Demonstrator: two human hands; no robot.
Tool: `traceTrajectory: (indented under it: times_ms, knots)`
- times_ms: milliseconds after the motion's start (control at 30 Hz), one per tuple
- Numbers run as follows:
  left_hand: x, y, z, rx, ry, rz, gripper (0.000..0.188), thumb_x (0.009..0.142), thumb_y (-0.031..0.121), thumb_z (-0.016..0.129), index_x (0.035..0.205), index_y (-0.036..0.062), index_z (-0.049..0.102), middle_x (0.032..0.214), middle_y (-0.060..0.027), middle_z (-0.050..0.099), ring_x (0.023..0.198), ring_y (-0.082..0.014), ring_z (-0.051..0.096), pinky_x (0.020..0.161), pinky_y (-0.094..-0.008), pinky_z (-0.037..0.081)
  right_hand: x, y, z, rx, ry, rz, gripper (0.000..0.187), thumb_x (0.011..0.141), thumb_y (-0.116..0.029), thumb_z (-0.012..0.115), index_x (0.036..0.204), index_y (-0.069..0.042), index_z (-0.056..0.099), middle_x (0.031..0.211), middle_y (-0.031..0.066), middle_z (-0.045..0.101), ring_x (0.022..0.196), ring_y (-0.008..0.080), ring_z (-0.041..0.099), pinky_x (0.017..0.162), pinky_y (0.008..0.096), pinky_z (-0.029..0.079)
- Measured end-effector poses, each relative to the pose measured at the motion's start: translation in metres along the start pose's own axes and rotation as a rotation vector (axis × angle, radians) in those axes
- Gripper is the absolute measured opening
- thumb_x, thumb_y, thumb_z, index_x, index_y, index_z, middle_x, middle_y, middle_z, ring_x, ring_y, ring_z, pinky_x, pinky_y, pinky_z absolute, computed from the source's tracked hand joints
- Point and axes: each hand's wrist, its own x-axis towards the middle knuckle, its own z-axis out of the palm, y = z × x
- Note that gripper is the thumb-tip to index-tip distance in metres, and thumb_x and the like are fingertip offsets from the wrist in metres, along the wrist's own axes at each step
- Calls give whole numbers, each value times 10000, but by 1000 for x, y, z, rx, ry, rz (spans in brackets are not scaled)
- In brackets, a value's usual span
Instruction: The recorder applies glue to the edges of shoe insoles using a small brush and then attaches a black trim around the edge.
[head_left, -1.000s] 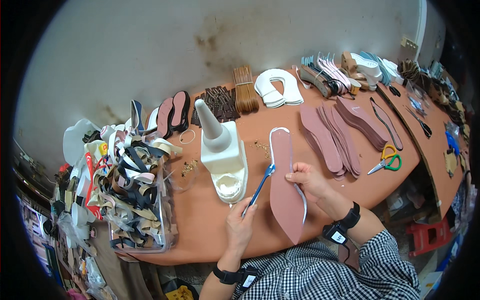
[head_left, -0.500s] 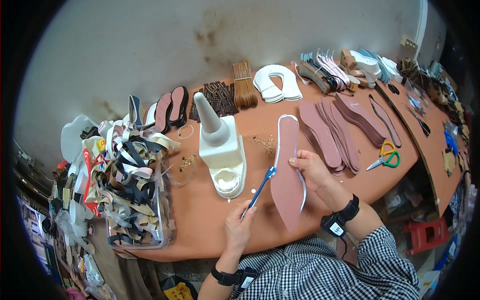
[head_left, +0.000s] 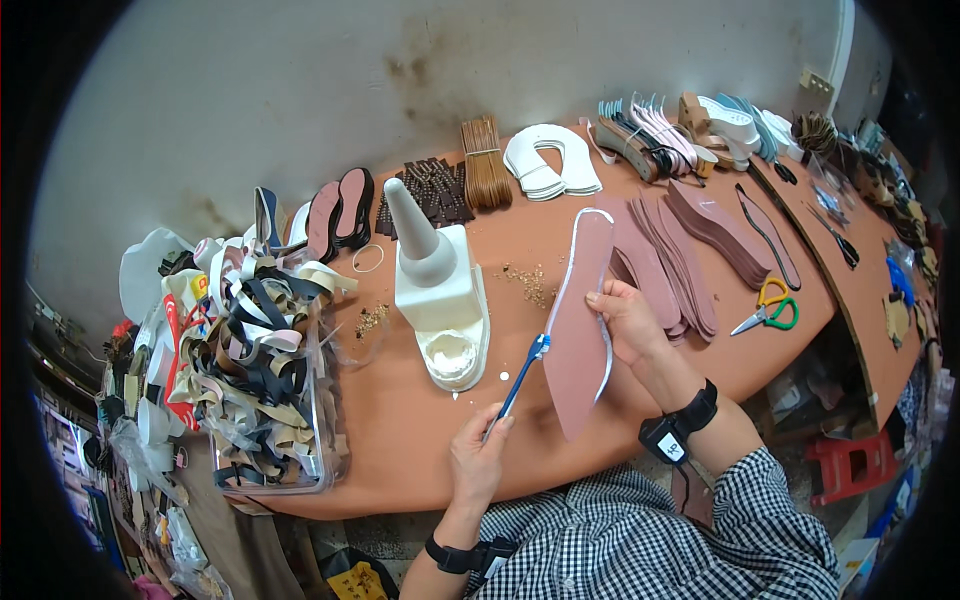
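Note:
My left hand [head_left: 478, 455] pinches the handle of a blue toothbrush [head_left: 519, 388]. Its bristle end, smeared white, touches the left edge of a pink shoe insole [head_left: 578, 325]. Thumb on the face, my right hand [head_left: 632, 322] grips that insole by its right edge, holding it above the table with the pointed end toward me. A white paste line runs along much of the insole's edge. Left of the insole stands a cream-coloured dispenser [head_left: 437, 285] with a tall cone and a round cup of white paste [head_left: 451, 357] at its near end.
Stacked pink insoles [head_left: 715, 235] and green-and-yellow-handled scissors [head_left: 766, 305] lie to the right. A clear bin [head_left: 327, 440] overflowing with strap scraps stands left. Along the back are white U-shaped pieces [head_left: 575, 180], a brown strip bundle [head_left: 486, 165] and shoe soles [head_left: 340, 215].
The insole has shifted up and tilted, its rounded top now farther right. My right hand has moved slightly up and right with it; the toothbrush stays at the left edge.

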Motion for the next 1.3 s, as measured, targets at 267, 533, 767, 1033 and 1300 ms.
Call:
traceTrajectory:
  times_ms: [267, 533, 767, 1033, 1300]
  knots:
    - [-5, 2, 1, -10, -9, -16, 207, 821, 63, 586, 1018, 0, 598, 689, 63, 470, 561, 0, 358, 478, -146, 270, 7, -1, -12, 47, 12, -68, 51, 823, -63, 525, 859, -32, 509, 809, 59, 591, 726, 137, 572, 699, 274, 481]
    - [-9, -5, -1, 11, -14, -5, 207, 821, 63, 586, 1016, -6, 597, 691, 63, 472, 569, 1, 364, 485, -144, 274, 7, -4, -7, 114, 75, -108, 50, 821, -40, 529, 864, -32, 504, 802, 47, 586, 727, 116, 563, 684, 259, 473]
    - [-13, -4, -3, 26, -15, 16, 201, 815, 53, 586, 1004, -16, 599, 695, 61, 476, 588, -4, 384, 504, -146, 298, 18, -3, -12, 140, 74, -99, 33, 820, -34, 524, 848, -32, 506, 798, 59, 587, 723, 137, 568, 691, 272, 479]
    - [-19, -5, -8, 51, -32, 3, 204, 811, 49, 588, 1003, -20, 598, 731, 52, 501, 635, -13, 419, 559, -149, 339, 23, -6, -18, 122, 64, -107, 103, 848, -74, 483, 933, -20, 507, 864, 64, 590, 780, 156, 580, 743, 293, 480]
    - [-23, -6, -9, 62, -19, 5, 192, 810, 53, 591, 989, -15, 602, 725, 57, 491, 631, -10, 409, 551, -147, 326, 19, -11, -10, 188, 120, -100, 51, 823, -30, 510, 873, -22, 514, 817, 67, 590, 731, 153, 575, 704, 288, 482]
